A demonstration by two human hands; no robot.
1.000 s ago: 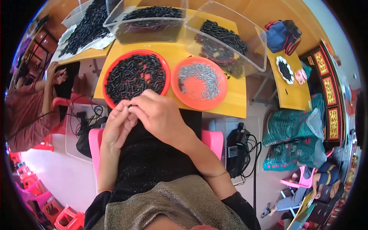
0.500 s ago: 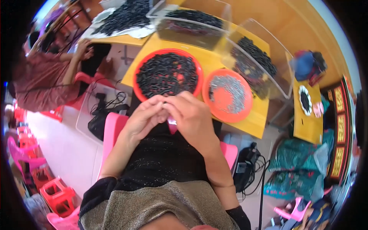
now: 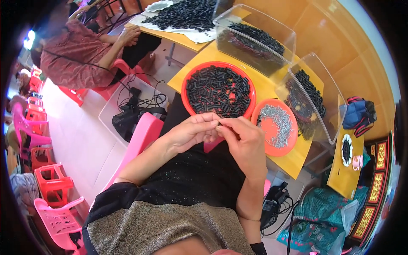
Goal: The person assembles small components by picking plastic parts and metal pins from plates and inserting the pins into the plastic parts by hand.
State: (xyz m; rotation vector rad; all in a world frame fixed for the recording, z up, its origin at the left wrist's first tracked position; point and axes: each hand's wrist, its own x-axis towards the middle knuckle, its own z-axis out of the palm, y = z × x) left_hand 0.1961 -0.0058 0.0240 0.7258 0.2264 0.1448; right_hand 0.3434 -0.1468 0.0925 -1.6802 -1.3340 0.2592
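Observation:
Fingertip to fingertip, my left hand [image 3: 193, 132] and my right hand [image 3: 246, 142] meet over my lap, both pinched around a small dark piece [image 3: 219, 123] that the fingers mostly cover. Just beyond them on the yellow table sits a red round basin [image 3: 184, 95] full of short black cylindrical pieces [image 3: 216, 91]. To its right, nearest my right hand, an orange-red plate [image 3: 268, 127] carries many small silvery metal pins [image 3: 280, 123], which look like screws.
Two clear plastic bins [image 3: 255, 63] [image 3: 335, 123] with black pieces stand at the table's back and right. Another person [image 3: 80, 59] sits at the left by a table heaped with black pieces [image 3: 182, 17]. Cables [image 3: 136, 102] lie in a bin on the floor; pink and red stools [image 3: 53, 180] line the left.
The view has turned, so the table and basins appear further right and lower. My hands stay pinched together, now with the dark piece between the fingertips more visible.

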